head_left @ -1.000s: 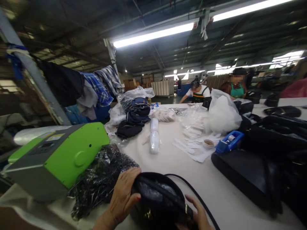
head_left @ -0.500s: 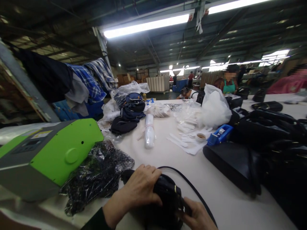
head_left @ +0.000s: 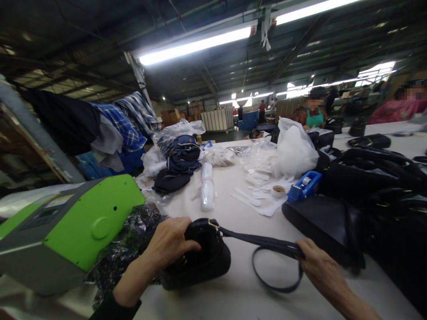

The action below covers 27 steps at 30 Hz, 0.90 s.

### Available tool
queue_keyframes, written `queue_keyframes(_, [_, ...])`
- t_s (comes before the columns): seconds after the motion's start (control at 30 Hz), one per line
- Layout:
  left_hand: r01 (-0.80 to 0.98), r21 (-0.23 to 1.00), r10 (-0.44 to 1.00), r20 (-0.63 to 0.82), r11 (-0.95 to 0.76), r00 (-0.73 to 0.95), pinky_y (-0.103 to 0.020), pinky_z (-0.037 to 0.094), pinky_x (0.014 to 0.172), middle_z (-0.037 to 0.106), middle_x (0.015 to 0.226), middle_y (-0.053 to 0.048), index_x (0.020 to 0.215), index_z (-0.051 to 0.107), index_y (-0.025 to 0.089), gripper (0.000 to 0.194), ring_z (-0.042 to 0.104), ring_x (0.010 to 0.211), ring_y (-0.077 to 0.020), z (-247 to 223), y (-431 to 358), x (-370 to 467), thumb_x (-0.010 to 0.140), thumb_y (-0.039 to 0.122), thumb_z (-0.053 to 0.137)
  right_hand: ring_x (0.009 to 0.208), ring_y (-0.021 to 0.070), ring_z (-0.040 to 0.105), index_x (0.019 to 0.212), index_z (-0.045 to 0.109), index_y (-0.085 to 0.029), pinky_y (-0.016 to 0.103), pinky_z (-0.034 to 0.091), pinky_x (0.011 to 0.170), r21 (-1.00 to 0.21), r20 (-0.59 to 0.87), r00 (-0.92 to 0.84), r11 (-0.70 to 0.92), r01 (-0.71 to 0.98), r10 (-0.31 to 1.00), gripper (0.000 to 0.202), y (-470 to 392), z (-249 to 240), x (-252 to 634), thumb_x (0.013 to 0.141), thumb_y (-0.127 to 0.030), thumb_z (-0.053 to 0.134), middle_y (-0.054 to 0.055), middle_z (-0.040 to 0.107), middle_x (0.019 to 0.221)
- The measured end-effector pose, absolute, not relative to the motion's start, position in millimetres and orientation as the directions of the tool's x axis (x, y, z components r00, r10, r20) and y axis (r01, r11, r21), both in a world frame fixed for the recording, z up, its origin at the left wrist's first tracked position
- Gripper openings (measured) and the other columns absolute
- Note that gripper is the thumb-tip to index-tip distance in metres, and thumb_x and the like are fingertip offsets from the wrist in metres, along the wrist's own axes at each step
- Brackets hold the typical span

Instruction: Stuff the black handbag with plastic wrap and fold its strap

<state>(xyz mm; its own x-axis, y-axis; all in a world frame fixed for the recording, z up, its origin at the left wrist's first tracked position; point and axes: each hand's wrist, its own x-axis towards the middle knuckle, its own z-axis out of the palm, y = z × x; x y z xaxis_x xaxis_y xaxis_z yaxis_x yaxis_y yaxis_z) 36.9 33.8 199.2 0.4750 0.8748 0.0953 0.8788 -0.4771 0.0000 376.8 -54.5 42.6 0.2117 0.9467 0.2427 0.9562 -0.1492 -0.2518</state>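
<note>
I see my left hand point(head_left: 168, 242) clamped over the top of a small black handbag point(head_left: 200, 262), fingers curled down onto it, pressing it against the white surface point(head_left: 233, 213). The handbag lies near the front edge of the surface, just right of a crumpled sheet of dark plastic wrap point(head_left: 133, 235). My right hand point(head_left: 316, 266) is closed around the handbag's black strap point(head_left: 263, 242), which runs taut from a gold fitting on the bag across to that hand, with the slack hanging in a loop below it on the surface.

To the left, a green and grey machine point(head_left: 73, 226) sits beside the plastic wrap. To the right, close to my right hand, lies a larger black bag point(head_left: 327, 224), with more black bags piled behind it. Further back on the surface I make out a blue tape dispenser point(head_left: 304, 185), a small roll of tape point(head_left: 278, 190), white paper strips point(head_left: 253, 198), a clear plastic roll point(head_left: 207, 192), a folded dark garment stack point(head_left: 182, 160) and a white plastic bag point(head_left: 295, 151). A person in a green apron point(head_left: 313, 116) stands at the far end.
</note>
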Motion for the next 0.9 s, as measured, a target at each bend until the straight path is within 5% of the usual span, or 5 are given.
queue_keyframes(0.13, [0.868, 0.013, 0.868, 0.048, -0.496, 0.495, -0.029, 0.036, 0.066, 0.061, 0.078, -0.003, 0.078, 0.056, 0.017, 0.029, 0.057, 0.077, -0.0243, 190.8, 29.2, 44.6, 0.068, 0.038, 0.075, 0.073, 0.0247, 0.063, 0.077, 0.060, -0.019, 0.037, 0.044, 0.069, -0.118, 0.280, 0.195, -0.168, 0.979, 0.940, 0.024, -58.8, 43.9, 407.8, 0.085, -0.018, 0.038, 0.008, 0.064, 0.080])
queue_keyframes(0.27, [0.823, 0.033, 0.823, 0.000, -0.567, 0.567, -0.033, 0.039, 0.071, 0.060, 0.084, -0.008, 0.081, 0.056, 0.014, 0.028, 0.055, 0.082, -0.0269, 161.8, 20.4, 63.6, 0.071, 0.033, 0.073, 0.086, 0.0298, 0.065, 0.082, 0.065, -0.016, 0.043, 0.047, 0.074, -0.070, 0.091, 0.215, -0.209, 0.975, 0.972, 0.022, -66.8, 29.6, 403.2, 0.075, -0.008, 0.046, 0.013, 0.067, 0.089])
queue_keyframes(0.4, [0.815, 0.061, 0.816, -0.007, -0.576, 0.578, -0.036, 0.040, 0.075, 0.059, 0.087, -0.009, 0.083, 0.055, 0.013, 0.027, 0.053, 0.085, -0.0276, 152.1, 15.3, 71.0, 0.073, 0.030, 0.072, 0.123, 0.0316, 0.044, 0.129, 0.047, -0.018, 0.053, 0.030, 0.105, -0.294, 0.086, 0.043, -0.016, 0.956, 0.995, 0.065, -68.2, 39.2, 355.4, 0.066, -0.017, 0.061, 0.014, 0.051, 0.131])
queue_keyframes(0.53, [0.821, 0.076, 0.823, -0.013, -0.565, 0.568, -0.038, 0.041, 0.076, 0.058, 0.089, -0.010, 0.086, 0.054, 0.012, 0.029, 0.052, 0.086, -0.0281, 154.9, 14.6, 69.3, 0.071, 0.030, 0.073, 0.130, 0.0272, 0.035, 0.138, 0.034, -0.018, 0.048, 0.028, 0.109, -0.611, 0.089, -0.160, 0.180, 0.771, 0.983, 0.065, -51.1, 63.3, 294.1, 0.079, -0.037, 0.054, 0.011, 0.041, 0.140])
queue_keyframes(0.9, [0.855, 0.231, 0.863, -0.097, -0.465, 0.496, -0.046, 0.035, 0.097, 0.056, 0.119, -0.014, 0.123, 0.047, 0.015, 0.070, 0.050, 0.109, -0.0316, 175.3, 9.5, 46.7, 0.065, 0.041, 0.076, 0.086, 0.0165, 0.059, 0.104, 0.059, -0.027, 0.026, 0.046, 0.078, -0.850, 0.160, -0.197, 0.237, 0.471, 0.967, 0.023, -28.1, 61.6, 278.9, 0.090, -0.034, 0.042, 0.002, 0.061, 0.089])
